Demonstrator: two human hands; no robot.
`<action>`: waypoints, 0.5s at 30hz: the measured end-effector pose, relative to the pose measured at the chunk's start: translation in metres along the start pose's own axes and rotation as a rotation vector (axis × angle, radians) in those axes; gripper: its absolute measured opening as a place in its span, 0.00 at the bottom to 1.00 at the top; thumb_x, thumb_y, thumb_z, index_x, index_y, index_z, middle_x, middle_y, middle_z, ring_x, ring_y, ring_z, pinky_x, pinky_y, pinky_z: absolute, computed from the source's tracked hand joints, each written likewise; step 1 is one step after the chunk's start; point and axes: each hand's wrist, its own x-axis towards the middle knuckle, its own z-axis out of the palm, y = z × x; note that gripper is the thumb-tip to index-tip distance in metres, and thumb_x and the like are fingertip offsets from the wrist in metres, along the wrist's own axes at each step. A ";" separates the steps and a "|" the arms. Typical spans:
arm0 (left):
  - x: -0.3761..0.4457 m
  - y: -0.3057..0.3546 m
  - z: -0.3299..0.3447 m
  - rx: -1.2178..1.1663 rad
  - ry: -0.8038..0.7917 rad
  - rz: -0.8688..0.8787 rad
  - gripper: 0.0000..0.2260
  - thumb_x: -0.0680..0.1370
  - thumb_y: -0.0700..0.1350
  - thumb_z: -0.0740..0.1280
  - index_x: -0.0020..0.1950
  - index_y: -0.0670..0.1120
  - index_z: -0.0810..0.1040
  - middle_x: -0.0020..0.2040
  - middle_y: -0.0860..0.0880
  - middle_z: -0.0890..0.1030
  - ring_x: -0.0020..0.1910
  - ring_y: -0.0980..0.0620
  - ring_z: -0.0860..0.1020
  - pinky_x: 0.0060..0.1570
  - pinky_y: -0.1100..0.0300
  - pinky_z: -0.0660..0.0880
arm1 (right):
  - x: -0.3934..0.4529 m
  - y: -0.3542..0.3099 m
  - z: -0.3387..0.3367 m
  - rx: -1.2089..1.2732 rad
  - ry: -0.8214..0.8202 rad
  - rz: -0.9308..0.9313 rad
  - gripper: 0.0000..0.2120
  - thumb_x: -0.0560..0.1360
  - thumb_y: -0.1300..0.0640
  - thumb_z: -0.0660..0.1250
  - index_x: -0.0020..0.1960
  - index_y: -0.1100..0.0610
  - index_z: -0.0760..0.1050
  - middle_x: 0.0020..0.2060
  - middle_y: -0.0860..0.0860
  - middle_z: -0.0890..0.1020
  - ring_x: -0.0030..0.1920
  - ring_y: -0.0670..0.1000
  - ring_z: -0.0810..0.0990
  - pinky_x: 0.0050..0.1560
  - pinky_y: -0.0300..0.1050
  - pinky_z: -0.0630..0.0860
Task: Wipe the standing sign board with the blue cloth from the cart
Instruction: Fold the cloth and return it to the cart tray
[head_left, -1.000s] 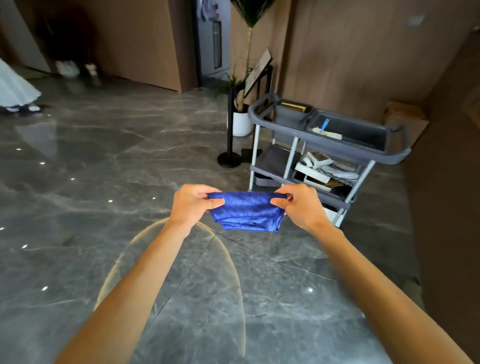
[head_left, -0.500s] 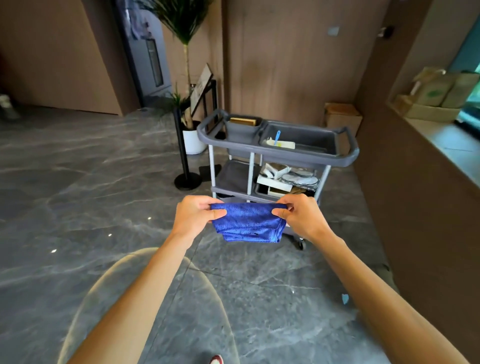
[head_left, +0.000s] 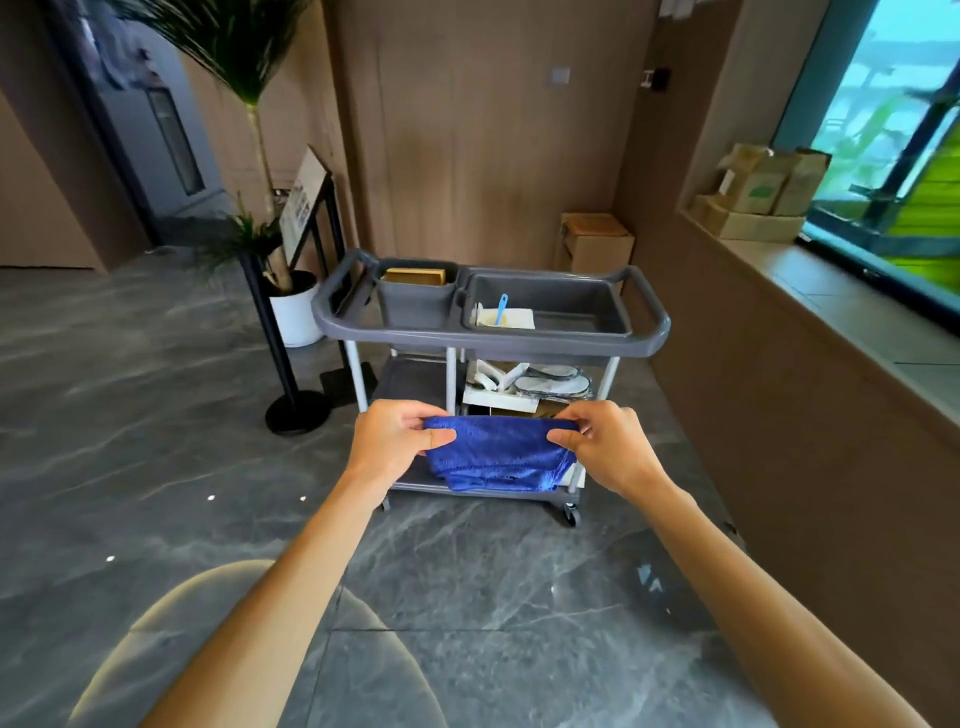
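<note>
Head view: a person holds a folded blue cloth (head_left: 498, 454) stretched between both hands in front of a grey three-tier service cart (head_left: 491, 332). The left hand (head_left: 397, 441) pinches the cloth's upper left corner between thumb and curled fingers; the right hand (head_left: 605, 444) pinches the upper right corner the same way, so each grip is clamped on the cloth and the fabric hangs below the two grips in a loose fold. Over the past second the view swings right: the cart, first off to the right of the hands, now sits squarely beyond the grips, and a window ledge with cardboard boxes (head_left: 753, 200) comes into frame on the far right. The hands keep the same hold throughout. The standing sign board (head_left: 306, 205), tilted on its black frame, stands beyond and well to the left of the left grip, beside a potted plant in a white pot (head_left: 293, 312) and a black stanchion post (head_left: 272, 338). The cloth is apart from the board. With the cloth already off the cart, the remaining job appears to be carrying it leftward to the board; the turn toward the cart suggests wiping has not yet begun.
</note>
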 end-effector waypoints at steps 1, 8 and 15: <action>0.010 -0.002 0.002 -0.007 -0.015 -0.006 0.10 0.70 0.34 0.78 0.48 0.44 0.87 0.36 0.52 0.87 0.35 0.56 0.84 0.34 0.68 0.78 | 0.007 0.002 0.000 0.001 0.008 0.013 0.04 0.76 0.54 0.73 0.46 0.54 0.84 0.41 0.52 0.85 0.45 0.53 0.81 0.49 0.52 0.79; 0.087 -0.013 0.031 -0.050 -0.088 -0.028 0.10 0.70 0.33 0.78 0.48 0.44 0.87 0.41 0.44 0.88 0.42 0.48 0.87 0.41 0.60 0.83 | 0.063 0.029 0.001 -0.007 0.037 0.082 0.03 0.76 0.55 0.73 0.47 0.53 0.85 0.40 0.51 0.86 0.45 0.51 0.82 0.48 0.50 0.80; 0.180 -0.013 0.069 -0.043 -0.107 -0.009 0.10 0.70 0.34 0.78 0.48 0.46 0.88 0.40 0.50 0.88 0.41 0.52 0.87 0.41 0.60 0.82 | 0.153 0.068 -0.004 -0.041 0.077 0.057 0.05 0.76 0.55 0.73 0.50 0.56 0.85 0.41 0.53 0.86 0.45 0.53 0.82 0.47 0.46 0.79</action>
